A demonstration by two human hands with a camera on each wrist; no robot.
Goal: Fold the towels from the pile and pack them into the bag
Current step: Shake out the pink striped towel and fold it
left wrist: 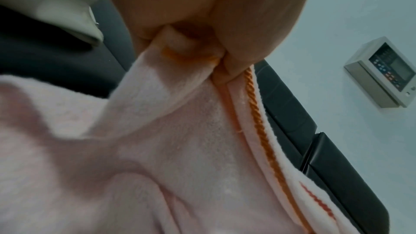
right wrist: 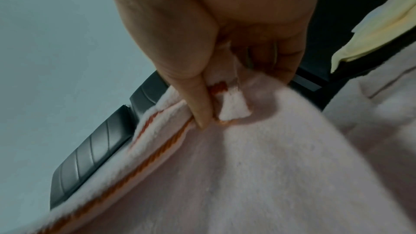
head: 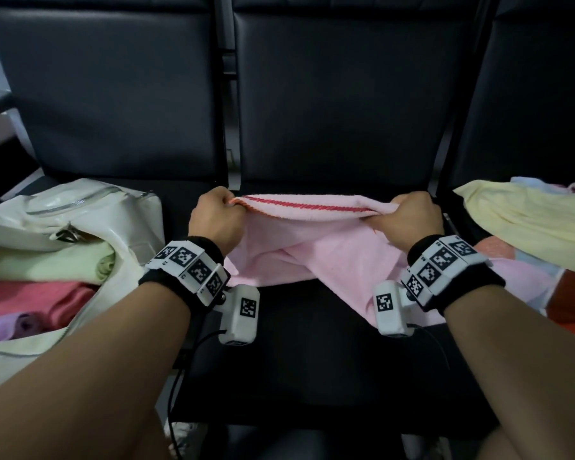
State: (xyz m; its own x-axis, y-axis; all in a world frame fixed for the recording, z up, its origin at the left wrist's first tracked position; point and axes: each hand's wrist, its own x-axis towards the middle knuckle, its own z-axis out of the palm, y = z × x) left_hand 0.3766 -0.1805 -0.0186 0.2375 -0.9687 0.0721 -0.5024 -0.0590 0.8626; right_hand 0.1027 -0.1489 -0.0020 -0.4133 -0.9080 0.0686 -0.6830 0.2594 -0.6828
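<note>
Left hand and right hand: each clenched on one end of soft pink terry towel with red stripe and orange-stitched hem, knuckles up, forearms about parallel. Towel edge stretched between hands over black padded bench seat; rest sags crumpled onto seat. Fold looks just begun. Cream glossy zip bag on left, open, already holds green, coral, lilac towels. Pile with pale yellow towel on top on right, still to do.
</note>
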